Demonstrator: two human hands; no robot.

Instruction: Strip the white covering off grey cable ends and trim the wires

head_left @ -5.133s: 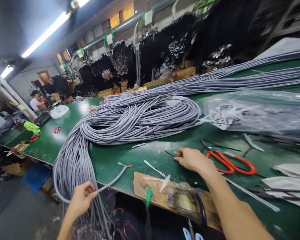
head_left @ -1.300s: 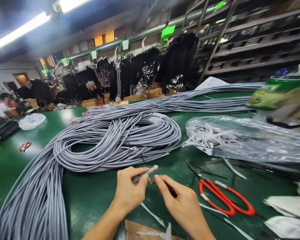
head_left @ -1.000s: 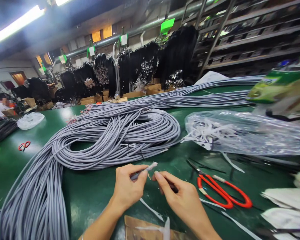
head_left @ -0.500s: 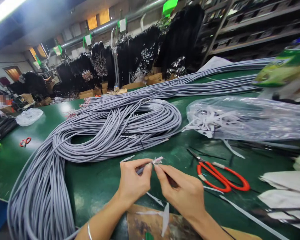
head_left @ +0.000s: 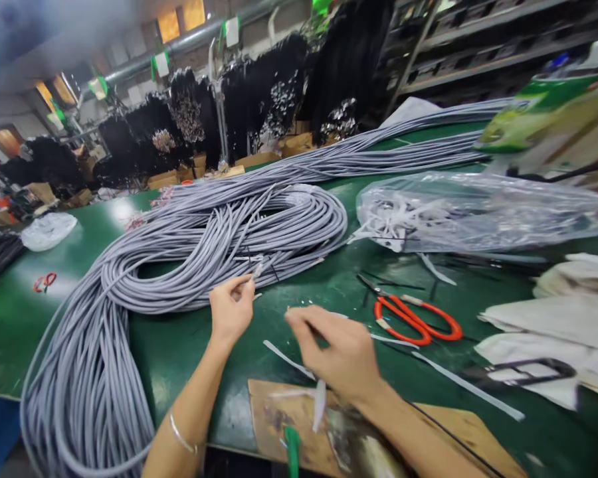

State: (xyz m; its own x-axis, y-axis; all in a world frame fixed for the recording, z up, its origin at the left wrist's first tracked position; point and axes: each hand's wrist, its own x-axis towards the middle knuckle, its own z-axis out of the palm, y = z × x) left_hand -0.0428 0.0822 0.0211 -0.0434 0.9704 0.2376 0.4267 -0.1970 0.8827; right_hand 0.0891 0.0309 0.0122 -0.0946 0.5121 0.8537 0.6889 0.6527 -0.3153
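Note:
My left hand [head_left: 230,311] is closed in a pinch at the front edge of the coiled cables. A whitish stripped cable end [head_left: 257,269] sticks up past its fingertips; the rest of that cable is hidden by the hand. My right hand [head_left: 336,352] is apart from it, thumb and forefinger pressed together above the table. Whatever is at those fingertips is too small and blurred to name. Several grey cables [head_left: 189,252] lie looped in a thick bundle behind and left of my hands. To the right of my right hand lie red-handled scissors [head_left: 413,318].
On the green table [head_left: 189,372] are a clear plastic bag [head_left: 478,209] of white strips, black thread snips [head_left: 533,372] and white gloves [head_left: 543,322]. A stained wooden board [head_left: 269,425] with a green-handled device sits at the front edge. A small red scissors [head_left: 44,282] lies far left.
My hands have separated. The left has moved left and up toward the cable bundle with the cable end, while the right has pulled away from it. The camera view has shifted slightly.

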